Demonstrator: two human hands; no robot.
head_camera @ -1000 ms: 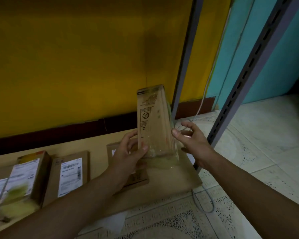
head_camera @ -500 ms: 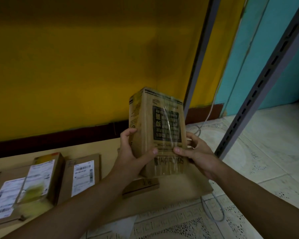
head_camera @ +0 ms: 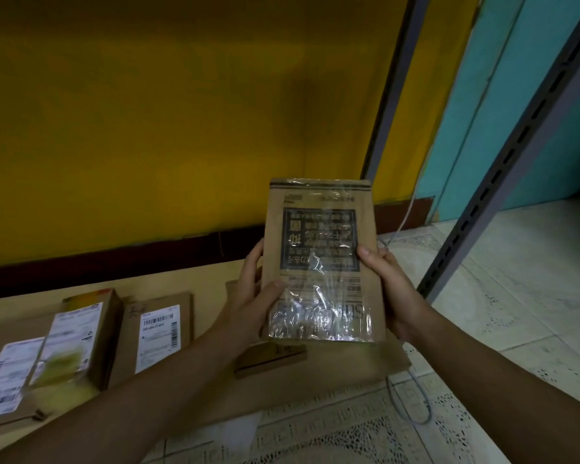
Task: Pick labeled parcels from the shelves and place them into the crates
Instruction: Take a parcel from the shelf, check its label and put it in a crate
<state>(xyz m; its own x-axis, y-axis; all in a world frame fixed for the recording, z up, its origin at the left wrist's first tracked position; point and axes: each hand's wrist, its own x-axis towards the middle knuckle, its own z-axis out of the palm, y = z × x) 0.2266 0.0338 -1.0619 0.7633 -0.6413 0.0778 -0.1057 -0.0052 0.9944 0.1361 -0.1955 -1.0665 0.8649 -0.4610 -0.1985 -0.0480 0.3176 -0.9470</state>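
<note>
While you look down over the low wooden shelf (head_camera: pixel 195 279), you hold a brown cardboard parcel (head_camera: pixel 322 262) upright between both hands, raised above the shelf and in front of the yellow wall (head_camera: pixel 181 112); your left hand (head_camera: pixel 252 296) clasps its left edge, thumb laid across the front and fingers wrapped behind; your right hand (head_camera: pixel 387 283) clasps its right edge, thumb on the front, fingers hidden behind the box. Its front face carries a dark printed panel (head_camera: pixel 320 239), the characters upside down, and crinkled clear tape (head_camera: pixel 318 319) across its lower part. Directly below it, a flat brown box (head_camera: pixel 275 356) lies on the shelf, largely hidden. To the left lie three more boxes with white barcode labels: one (head_camera: pixel 158 333) lying flat, one (head_camera: pixel 81 336) beside it with a yellow smear on its label, one (head_camera: pixel 4 373) at the frame's edge. At right, two grey slotted uprights (head_camera: pixel 503 162) rise from the patterned tile floor (head_camera: pixel 516 296); a pale cable (head_camera: pixel 412 400) trails there.
</note>
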